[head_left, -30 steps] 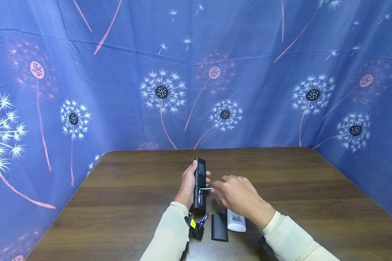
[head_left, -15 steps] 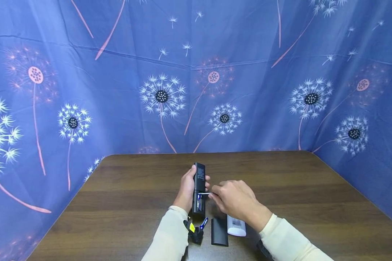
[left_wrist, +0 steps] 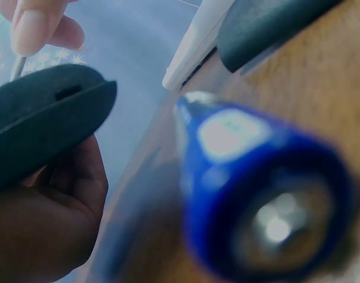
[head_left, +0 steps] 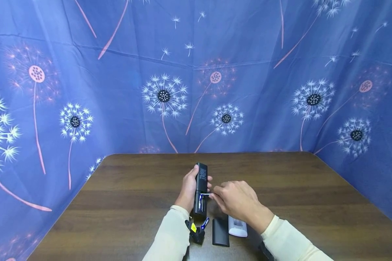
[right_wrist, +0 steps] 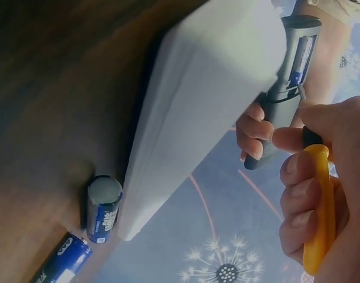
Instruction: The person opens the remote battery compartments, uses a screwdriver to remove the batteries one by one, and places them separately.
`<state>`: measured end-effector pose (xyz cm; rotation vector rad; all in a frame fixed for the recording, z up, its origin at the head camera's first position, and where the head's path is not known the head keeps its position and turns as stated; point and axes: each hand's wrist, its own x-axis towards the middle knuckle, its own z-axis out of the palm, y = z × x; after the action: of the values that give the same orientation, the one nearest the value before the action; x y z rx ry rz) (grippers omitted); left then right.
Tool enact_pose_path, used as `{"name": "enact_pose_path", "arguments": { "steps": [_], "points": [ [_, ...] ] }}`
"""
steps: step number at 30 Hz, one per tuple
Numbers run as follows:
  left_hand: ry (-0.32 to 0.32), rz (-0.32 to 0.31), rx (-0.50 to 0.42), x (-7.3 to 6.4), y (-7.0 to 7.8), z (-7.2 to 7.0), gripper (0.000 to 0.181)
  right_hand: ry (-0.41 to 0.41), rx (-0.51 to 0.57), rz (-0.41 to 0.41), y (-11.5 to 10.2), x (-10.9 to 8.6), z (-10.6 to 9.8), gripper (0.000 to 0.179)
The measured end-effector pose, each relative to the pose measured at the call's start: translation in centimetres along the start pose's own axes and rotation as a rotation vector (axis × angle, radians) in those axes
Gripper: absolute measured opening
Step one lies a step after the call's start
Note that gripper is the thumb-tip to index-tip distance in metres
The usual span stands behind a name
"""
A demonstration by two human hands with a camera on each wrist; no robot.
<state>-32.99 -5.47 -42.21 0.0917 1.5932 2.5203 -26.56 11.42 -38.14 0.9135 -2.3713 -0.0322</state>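
My left hand (head_left: 187, 188) grips a black remote control (head_left: 202, 177), its back facing up and its battery compartment uncovered. A blue battery (right_wrist: 301, 59) lies inside the compartment. My right hand (head_left: 238, 197) holds a screwdriver (right_wrist: 321, 212) with a yellow and black handle, fingers wrapped round it. Its thin metal shaft (head_left: 205, 194) reaches across to the upper end of the compartment, right at the battery. In the left wrist view the remote's end hides the compartment, and only fingertips of my right hand show at the top left.
A black flat piece (head_left: 220, 232) and a white remote-like case (head_left: 237, 231) lie side by side on the wooden table (head_left: 134, 181), near my right forearm. Two loose blue batteries, one nearer (right_wrist: 103, 209) and one lower (right_wrist: 62, 259), rest beside the case.
The head view has tilted, so everything sits slightly lower in it. My right hand has come a little closer to the remote with the screwdriver. My left hand keeps its hold.
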Motion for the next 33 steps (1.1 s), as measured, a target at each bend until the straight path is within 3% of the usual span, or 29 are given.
{"name": "enact_pose_path", "arguments": {
  "steps": [33],
  "points": [
    [-0.022,-0.01,-0.028,-0.05,0.15,0.18,0.051,0.024,0.0,-0.014,0.07,-0.18,-0.17,0.028]
  ]
}}
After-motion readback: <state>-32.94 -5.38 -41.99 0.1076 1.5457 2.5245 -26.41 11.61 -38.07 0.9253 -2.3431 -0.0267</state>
